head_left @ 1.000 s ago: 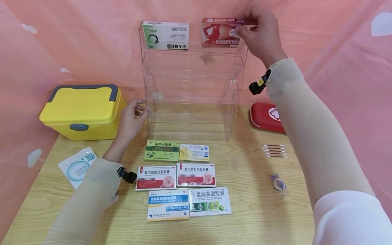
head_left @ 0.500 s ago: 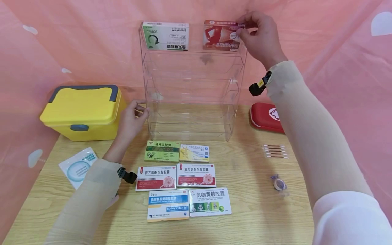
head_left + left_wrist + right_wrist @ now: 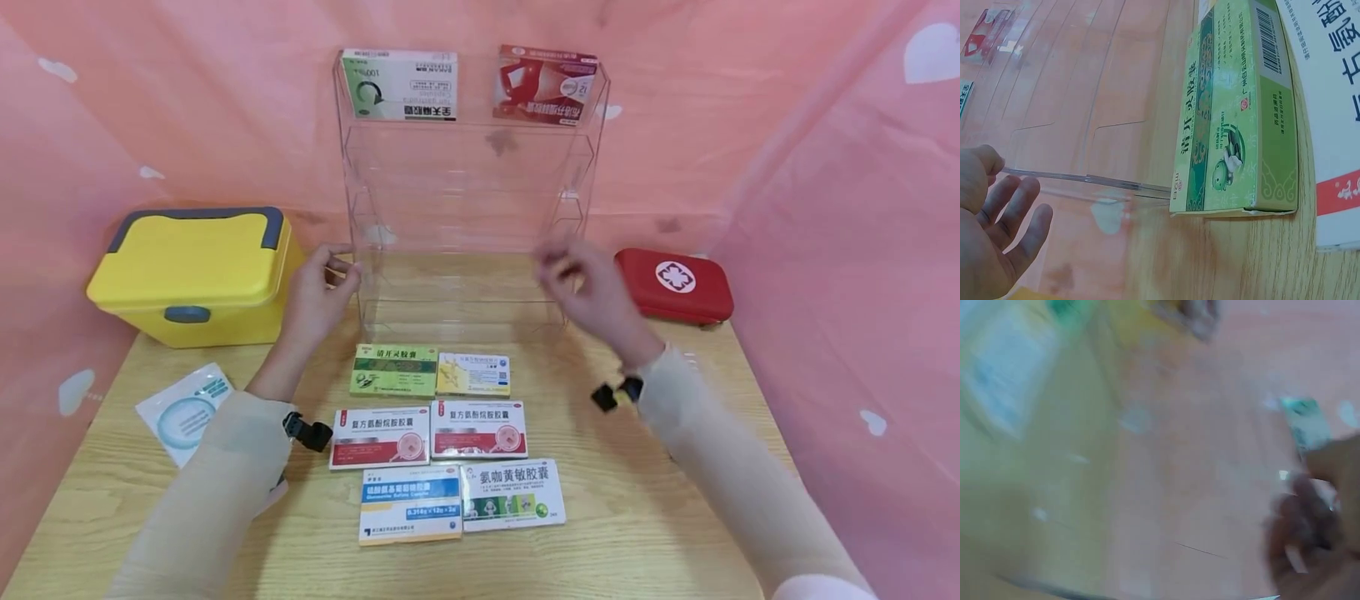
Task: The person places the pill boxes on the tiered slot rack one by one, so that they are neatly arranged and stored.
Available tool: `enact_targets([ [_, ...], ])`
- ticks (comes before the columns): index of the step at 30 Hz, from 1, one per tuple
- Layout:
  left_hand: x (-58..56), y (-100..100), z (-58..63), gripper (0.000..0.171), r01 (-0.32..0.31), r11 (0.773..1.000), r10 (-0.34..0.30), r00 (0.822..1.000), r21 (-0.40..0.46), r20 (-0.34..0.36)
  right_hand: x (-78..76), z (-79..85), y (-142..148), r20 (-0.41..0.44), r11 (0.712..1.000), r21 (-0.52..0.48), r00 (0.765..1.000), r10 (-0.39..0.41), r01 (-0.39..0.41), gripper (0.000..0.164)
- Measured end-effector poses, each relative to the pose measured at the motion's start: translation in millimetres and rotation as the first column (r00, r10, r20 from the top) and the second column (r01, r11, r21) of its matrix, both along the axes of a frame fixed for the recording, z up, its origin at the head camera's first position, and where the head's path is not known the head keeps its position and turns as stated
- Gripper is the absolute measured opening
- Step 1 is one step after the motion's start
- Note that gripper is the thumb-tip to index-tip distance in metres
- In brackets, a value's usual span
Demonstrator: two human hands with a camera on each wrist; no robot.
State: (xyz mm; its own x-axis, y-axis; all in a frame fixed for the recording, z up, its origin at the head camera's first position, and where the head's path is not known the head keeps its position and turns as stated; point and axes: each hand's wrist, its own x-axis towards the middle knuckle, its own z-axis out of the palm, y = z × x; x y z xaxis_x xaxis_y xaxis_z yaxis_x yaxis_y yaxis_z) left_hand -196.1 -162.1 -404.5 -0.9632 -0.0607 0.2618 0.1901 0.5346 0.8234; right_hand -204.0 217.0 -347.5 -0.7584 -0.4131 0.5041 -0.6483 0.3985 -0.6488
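A clear tiered display rack stands at the back of the table. My left hand is at its left side, and in the left wrist view the thumb and fingers pinch the clear side edge. On the top tier sit a white-and-green medicine box at left and a red medicine box at right, their lettering upside down. My right hand, blurred, is in front of the rack's lower right side, fingers loosely bent and holding nothing. A green medicine box lies close below the rack.
Several more medicine boxes lie in rows in front of the rack. A yellow case stands left, near a white packet. At right lies a red first-aid pouch. Pink cloth surrounds the table.
My right hand has let go of the red medicine box on the top tier and moved down to the rack's lower right. My left hand stays at the rack's left side.
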Motion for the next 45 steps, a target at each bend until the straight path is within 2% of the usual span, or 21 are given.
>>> enact_targets([
  [1, 0.3, 0.0, 0.7, 0.034, 0.003, 1.0, -0.003, 1.0, 0.001, -0.001, 11.3, -13.1, -0.3, 0.101, 0.997, 0.067, 0.995, 0.028, -0.035, 0.025],
  [2, 0.5, -0.3, 1.1, 0.034, 0.003, 1.0, -0.003, 1.0, 0.002, -0.001, 21.0, -25.6, -0.7, 0.198, 0.99, 0.125, 0.979, 0.041, -0.067, 0.027],
  [4, 1.3, -0.6, 1.7, 0.034, 0.0, 1.0, 0.0, 1.0, 0.006, 0.0, 35.1, -48.2, -1.8, 0.343, 0.967, 0.229, 0.939, 0.028, -0.112, 0.033],
  [6, 1.9, -0.8, 1.7, 0.034, 0.0, 1.0, 0.0, 1.0, 0.012, 0.0, 43.6, -67.1, -2.8, 0.425, 0.947, 0.286, 0.905, 0.01, -0.145, 0.036],
  [8, 2.2, -0.5, 1.1, 0.033, -0.002, 1.0, 0.002, 1.0, 0.01, -0.004, 48.5, -81.9, -4.0, 0.458, 0.939, 0.311, 0.889, -0.015, -0.144, 0.04],
  [12, 1.8, 0.7, 0.3, 0.033, 0.006, 1.0, -0.006, 1.0, 0.012, -0.012, 53.7, -98.0, -7.2, 0.448, 0.927, 0.358, 0.891, -0.067, -0.11, 0.043],
  [19, 2.1, 1.9, 1.0, 0.033, 0.008, 1.0, -0.008, 1.0, 0.016, -0.005, 58.4, -105.6, -12.3, 0.441, 0.903, 0.424, 0.886, -0.14, -0.069, 0.049],
  [23, 3.2, 2.3, 2.8, 0.033, 0.01, 1.0, -0.01, 1.0, 0.01, -0.008, 59.6, -107.7, -13.1, 0.413, 0.907, 0.42, 0.897, -0.158, -0.034, 0.047],
  [31, 3.8, 2.4, 2.5, 0.033, 0.007, 1.0, -0.007, 1.0, 0.0, -0.016, 66.2, -111.7, -14.1, 0.3, 0.926, 0.361, 0.928, -0.223, 0.106, 0.043],
  [34, 3.8, 2.2, 1.9, 0.033, 0.008, 1.0, -0.008, 1.0, 0.001, -0.02, 68.7, -113.6, -13.8, 0.245, 0.939, 0.324, 0.947, -0.205, 0.12, 0.038],
  [37, 3.8, 2.2, 1.4, 0.033, 0.007, 1.0, -0.007, 1.0, 0.002, -0.021, 71.5, -114.4, -12.9, 0.218, 0.956, 0.277, 0.962, -0.164, 0.1, 0.034],
  [45, 3.8, 2.6, 2.0, 0.033, 0.005, 1.0, -0.005, 1.0, 0.005, -0.006, 82.1, -116.4, -10.8, 0.263, 0.985, 0.174, 0.964, -0.042, -0.004, 0.037],
])
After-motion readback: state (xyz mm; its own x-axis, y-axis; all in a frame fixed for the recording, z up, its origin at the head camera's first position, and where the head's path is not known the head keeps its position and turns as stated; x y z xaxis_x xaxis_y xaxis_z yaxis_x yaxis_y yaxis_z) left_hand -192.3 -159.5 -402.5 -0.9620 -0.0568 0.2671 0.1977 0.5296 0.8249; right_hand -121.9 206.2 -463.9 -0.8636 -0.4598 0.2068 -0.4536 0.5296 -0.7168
